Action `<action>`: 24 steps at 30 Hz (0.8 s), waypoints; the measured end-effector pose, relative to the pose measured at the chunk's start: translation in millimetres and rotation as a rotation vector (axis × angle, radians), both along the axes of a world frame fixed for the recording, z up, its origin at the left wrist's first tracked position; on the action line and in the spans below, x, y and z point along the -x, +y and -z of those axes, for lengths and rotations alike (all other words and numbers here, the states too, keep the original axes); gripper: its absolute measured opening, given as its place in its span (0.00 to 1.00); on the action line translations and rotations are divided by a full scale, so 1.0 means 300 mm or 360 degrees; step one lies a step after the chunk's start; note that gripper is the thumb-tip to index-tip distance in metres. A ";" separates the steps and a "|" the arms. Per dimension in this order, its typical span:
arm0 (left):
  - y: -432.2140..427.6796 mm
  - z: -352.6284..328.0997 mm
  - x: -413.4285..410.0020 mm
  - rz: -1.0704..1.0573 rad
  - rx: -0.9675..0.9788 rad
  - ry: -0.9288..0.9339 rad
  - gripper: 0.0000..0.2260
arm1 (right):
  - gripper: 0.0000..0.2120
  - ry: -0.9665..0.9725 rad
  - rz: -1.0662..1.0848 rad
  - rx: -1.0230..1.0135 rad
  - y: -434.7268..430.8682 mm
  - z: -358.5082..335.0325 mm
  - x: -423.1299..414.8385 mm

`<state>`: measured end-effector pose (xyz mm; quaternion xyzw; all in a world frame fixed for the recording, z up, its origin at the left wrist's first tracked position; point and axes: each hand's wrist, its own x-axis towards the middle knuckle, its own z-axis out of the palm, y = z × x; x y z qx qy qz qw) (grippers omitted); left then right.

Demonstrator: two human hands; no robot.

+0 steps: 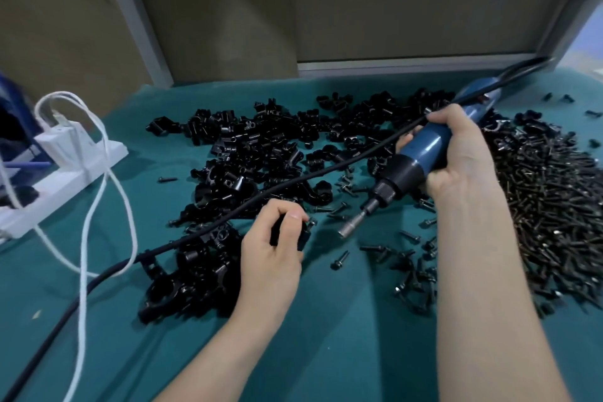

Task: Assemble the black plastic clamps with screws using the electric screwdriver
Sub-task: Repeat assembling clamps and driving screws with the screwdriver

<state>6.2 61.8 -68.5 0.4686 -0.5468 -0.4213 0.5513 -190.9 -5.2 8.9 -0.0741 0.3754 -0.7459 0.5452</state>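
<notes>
The left hand [274, 258] is curled round one clamp [304, 236], pinching it between thumb and fingers; a screw [312, 222] sits in its upper end. The right hand [456, 157] grips the screwdriver [414, 160] by its blue body. The bit [350, 227] points down-left, near the screw but apart from it. Loose clamps [261, 147] cover the centre of the desk [342, 336]. Screws [554, 206] are heaped at the right edge. The cord [228, 215] crosses from the far right corner toward the near left.

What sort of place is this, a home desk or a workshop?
Probably a factory or workshop assembly bench: heaps of black plastic clamps and loose screws cover the green mat, and the right hand grips a corded electric screwdriver.
</notes>
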 end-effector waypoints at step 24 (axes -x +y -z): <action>-0.001 0.021 -0.001 0.0147 0.0110 -0.0193 0.11 | 0.10 0.0209 0.0070 0.0031 -0.024 0.020 -0.024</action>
